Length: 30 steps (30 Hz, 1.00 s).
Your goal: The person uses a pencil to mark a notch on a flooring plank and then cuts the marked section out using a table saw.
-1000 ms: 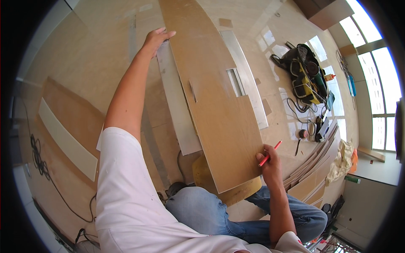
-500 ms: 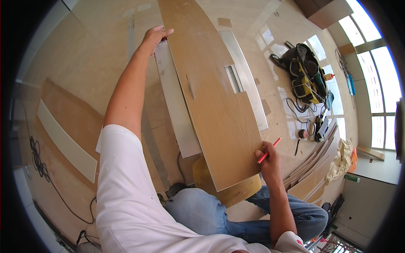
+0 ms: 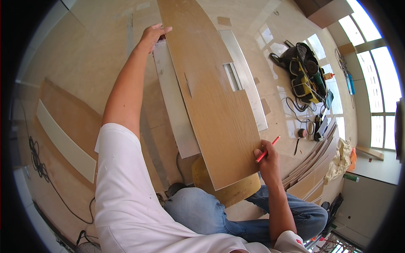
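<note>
A long wood-grain board (image 3: 219, 130) slants across the middle, with a rectangular notch in its right edge and a short slit near its left edge. Up at its far left edge, my left hand (image 3: 152, 38) grips the board, one finger lying over the top face; something dark red shows beneath this hand. Near the close right corner, my right hand (image 3: 271, 166) holds a red pencil (image 3: 268, 154) while its thumb rests on the board. Below the board lie a pale panel (image 3: 179, 122) on the left and a silvery metal-like strip (image 3: 252, 90) on the right.
A yellow, rounded support (image 3: 236, 192) stands under the board's near end, by my knees. To the right are a tool bag (image 3: 306, 78), a tape measure (image 3: 302, 133) and stacked thin boards (image 3: 310, 162). A white strip (image 3: 65, 141) and a black cable (image 3: 40, 162) lie left.
The board and both hands have shifted very slightly to the left. My grip on the board and on the pencil looks the same.
</note>
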Tool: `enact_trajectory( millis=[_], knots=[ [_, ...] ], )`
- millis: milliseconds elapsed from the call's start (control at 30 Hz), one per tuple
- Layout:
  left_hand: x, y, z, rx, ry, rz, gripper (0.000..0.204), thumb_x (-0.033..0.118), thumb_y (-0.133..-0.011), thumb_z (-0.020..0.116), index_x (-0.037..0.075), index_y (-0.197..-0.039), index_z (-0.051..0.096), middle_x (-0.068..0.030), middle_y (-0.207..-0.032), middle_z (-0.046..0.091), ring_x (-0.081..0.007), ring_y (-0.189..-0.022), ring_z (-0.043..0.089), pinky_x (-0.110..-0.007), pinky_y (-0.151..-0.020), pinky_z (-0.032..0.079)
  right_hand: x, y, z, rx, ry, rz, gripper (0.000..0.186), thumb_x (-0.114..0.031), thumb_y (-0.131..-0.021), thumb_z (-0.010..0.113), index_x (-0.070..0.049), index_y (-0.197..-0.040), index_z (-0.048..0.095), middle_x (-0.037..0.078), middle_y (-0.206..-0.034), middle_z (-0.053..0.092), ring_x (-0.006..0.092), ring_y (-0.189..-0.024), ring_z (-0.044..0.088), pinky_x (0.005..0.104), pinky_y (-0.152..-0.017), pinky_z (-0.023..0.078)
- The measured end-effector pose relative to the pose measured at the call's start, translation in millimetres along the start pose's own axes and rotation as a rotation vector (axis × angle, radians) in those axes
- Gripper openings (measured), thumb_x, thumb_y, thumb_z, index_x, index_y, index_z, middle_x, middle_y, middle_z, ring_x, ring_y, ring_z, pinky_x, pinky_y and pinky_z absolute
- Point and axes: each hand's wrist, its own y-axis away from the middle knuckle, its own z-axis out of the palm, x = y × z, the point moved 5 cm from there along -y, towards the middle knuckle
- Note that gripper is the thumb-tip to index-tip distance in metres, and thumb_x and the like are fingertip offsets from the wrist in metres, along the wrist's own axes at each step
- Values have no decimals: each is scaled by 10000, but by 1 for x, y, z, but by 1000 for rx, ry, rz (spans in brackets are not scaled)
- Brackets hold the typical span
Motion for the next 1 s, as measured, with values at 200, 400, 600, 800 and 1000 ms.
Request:
enact_trajectory(
  millis=[200, 400, 600, 800, 1000],
  knots=[
    [11, 14, 12, -2, 31, -8, 933, 224, -776, 824, -84, -1470, 281, -230, -1439, 449, -258, -1229, 536, -351, -986, 462, 4, -2, 0, 6, -16, 4, 264, -116, -906, 652, -1, -1130, 573, 102, -786, 581, 187, -713, 550, 320, -664, 459],
    [11, 8, 4, 8, 25, -7, 923, 212, -778, 823, -84, -1468, 285, -210, -1396, 498, -225, -1146, 581, -339, -922, 502, -1, -3, 0, 9, 1, 5, 269, -118, -905, 656, -2, -1134, 577, 99, -792, 584, 183, -722, 553, 317, -671, 462],
    [6, 4, 6, 5, -5, 2, 932, 270, -798, 806, -100, -1467, 272, -180, -1329, 569, -177, -1104, 609, -273, -961, 458, 1, -4, 1, 10, 11, 4, 281, -122, -904, 658, -2, -1145, 578, 102, -794, 587, 184, -724, 554, 317, -675, 464],
    [3, -1, 3, 6, 23, 2, 922, 241, -794, 812, -85, -1471, 278, -168, -1320, 569, -160, -1028, 606, -281, -898, 485, -1, -5, 1, 6, -3, 4, 287, -121, -907, 655, 10, -1148, 575, 106, -788, 584, 191, -723, 557, 322, -677, 467],
    [1, -3, 2, 3, 61, -1, 914, 224, -782, 823, -70, -1471, 299, -163, -1325, 558, -156, -994, 600, -284, -863, 495, 1, -6, 2, 16, -11, -17, 286, -119, -909, 651, 19, -1146, 573, 107, -780, 578, 193, -720, 554, 323, -675, 466]
  ],
)
